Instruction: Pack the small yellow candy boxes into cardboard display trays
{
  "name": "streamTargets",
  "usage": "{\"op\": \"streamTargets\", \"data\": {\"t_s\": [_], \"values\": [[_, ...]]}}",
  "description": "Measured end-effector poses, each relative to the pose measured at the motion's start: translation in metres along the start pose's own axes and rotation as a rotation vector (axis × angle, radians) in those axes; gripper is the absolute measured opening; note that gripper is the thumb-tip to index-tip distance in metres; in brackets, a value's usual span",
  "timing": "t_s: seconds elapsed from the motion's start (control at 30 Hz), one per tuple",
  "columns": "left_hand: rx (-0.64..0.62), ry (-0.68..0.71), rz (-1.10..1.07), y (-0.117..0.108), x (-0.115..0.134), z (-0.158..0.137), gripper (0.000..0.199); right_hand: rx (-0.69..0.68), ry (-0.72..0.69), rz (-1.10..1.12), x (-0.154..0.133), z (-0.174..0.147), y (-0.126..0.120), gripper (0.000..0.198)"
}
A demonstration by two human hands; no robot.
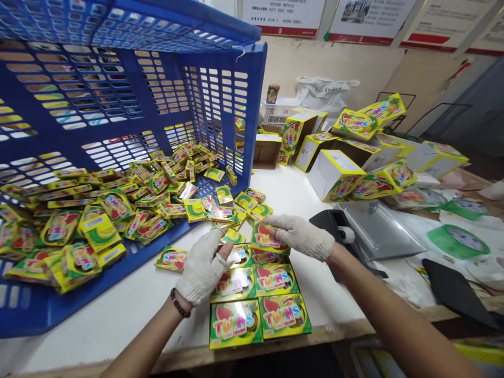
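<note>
My right hand (301, 236), in a white knit glove with bare fingertips, grips a small yellow-green TWINS box (265, 237) with watermelon artwork. This box is over the far end of a two-column block of like boxes, including a front-left box (236, 323) and a front-right box (285, 315). My left hand (202, 265), gloved the same way with a dark bead bracelet, is beside the block's left side. Its thumb and fingers are apart, though some fingertips are hard to make out. A loose TWINS box (171, 258) lies left of it.
A blue plastic crate (258, 110) lies on its side at left, small boxes (153, 184) spilling from it. Larger display cartons (336, 176) are heaped at the back right. A black tape dispenser (334, 226), clear plastic sheets (381, 231) and green tape rolls (459, 240) lie at right.
</note>
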State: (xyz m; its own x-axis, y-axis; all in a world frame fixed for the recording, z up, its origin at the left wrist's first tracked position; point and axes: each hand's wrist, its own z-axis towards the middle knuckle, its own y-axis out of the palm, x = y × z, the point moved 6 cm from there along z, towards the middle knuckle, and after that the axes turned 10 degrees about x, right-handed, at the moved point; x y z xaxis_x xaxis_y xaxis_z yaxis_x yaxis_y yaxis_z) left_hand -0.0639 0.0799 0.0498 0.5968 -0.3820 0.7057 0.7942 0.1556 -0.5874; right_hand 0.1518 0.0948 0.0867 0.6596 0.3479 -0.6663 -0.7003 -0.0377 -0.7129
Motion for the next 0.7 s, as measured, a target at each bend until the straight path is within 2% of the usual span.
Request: {"op": "streamTargets", "data": {"t_s": [0.07,0.13,0.2,0.3,0.4,0.5,0.6,0.7], "values": [[-0.065,-0.029,-0.014,0.01,-0.008,0.0,0.046,-0.068,-0.052,-0.118,0.012,0.001,0.014,0.023],[-0.097,-0.019,-0.033,0.02,-0.007,-0.003,0.042,-0.038,-0.083,-0.144,0.018,0.001,0.027,0.023],[-0.092,-0.003,-0.046,0.024,-0.004,-0.006,0.039,-0.025,-0.06,-0.105,0.022,-0.002,0.037,0.027],[-0.056,-0.025,-0.062,0.024,-0.003,-0.011,0.038,-0.099,0.0,-0.065,0.025,-0.014,0.047,0.033],[-0.045,0.008,-0.024,0.022,-0.003,-0.013,0.036,-0.097,-0.068,-0.171,0.019,-0.024,0.05,0.034],[-0.118,0.11,0.148,0.027,0.002,-0.008,0.033,-0.094,-0.131,-0.361,0.012,-0.025,0.054,0.031],[-0.23,0.214,0.401,0.033,0.012,-0.002,0.029,-0.106,-0.113,-0.496,0.007,-0.022,0.055,0.025],[-0.268,0.359,0.579,0.039,0.031,-0.004,0.032,-0.093,-0.096,-0.544,0.002,-0.022,0.055,0.021]]}}
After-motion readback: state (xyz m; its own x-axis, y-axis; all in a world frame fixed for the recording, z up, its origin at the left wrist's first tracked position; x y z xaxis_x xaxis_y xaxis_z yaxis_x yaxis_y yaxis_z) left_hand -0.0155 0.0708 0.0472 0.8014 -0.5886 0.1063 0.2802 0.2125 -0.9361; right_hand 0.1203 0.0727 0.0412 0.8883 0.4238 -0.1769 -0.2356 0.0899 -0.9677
